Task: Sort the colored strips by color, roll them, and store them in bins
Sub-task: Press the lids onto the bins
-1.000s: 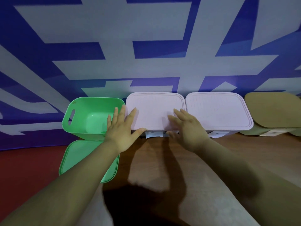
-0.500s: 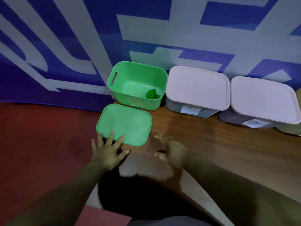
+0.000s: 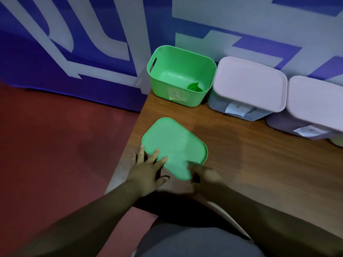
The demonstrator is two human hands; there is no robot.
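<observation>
Head view, the only one. Green bin (image 3: 181,76) stands open at the far left corner of the table (image 3: 259,164), against the blue-and-white backdrop (image 3: 92,43). One rolled green strip (image 3: 194,87) lies inside, at the near right of its floor. I judge the bin is open because green is the colour being stored. Two lilac bins sit to its right, the nearer one (image 3: 246,88) touching it and the further one (image 3: 315,106) beside that. Both are lidded, likely finished or not yet started; I cannot tell which.

Green lid (image 3: 174,147) lies flat near the table's left edge, in front of its bin, within reach for closing.

My left hand (image 3: 146,171): fingers spread, tips resting on the lid's near left corner, nothing gripped. My right hand (image 3: 204,175) is blurred at the lid's near right edge; it seems open, but whether it touches or grips the lid I cannot tell.
</observation>
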